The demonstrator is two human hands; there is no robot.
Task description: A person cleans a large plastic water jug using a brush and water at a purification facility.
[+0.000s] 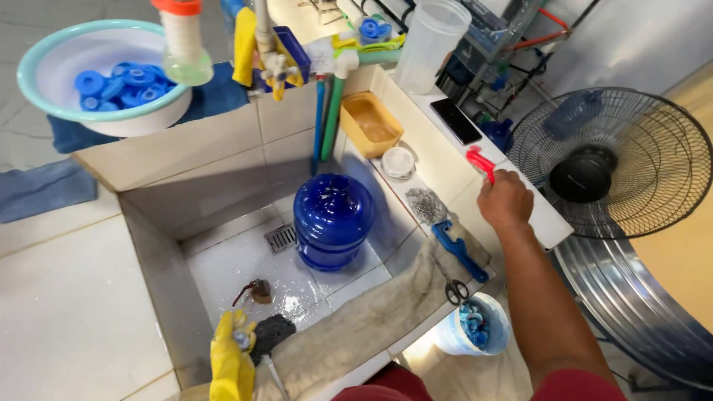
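In the head view, the right hand (pixel 505 199), bare, sits right of centre on the tiled counter (pixel 438 160), its grip clenched around a red tool (pixel 480 162) whose tip points up-left, away from the wet basin. The left hand (pixel 232 355), in a yellow glove at the bottom edge, closes on a dark scrubbing pad (pixel 271 333) low over the basin floor, where water pools. A blue water jug (pixel 332 220) stands upright in the basin at centre frame, beside the drain (pixel 281 238), so runoff leaves. A blue-handled tool (pixel 458 249) and scissors (pixel 451 284) lie on the ledge, within reach.
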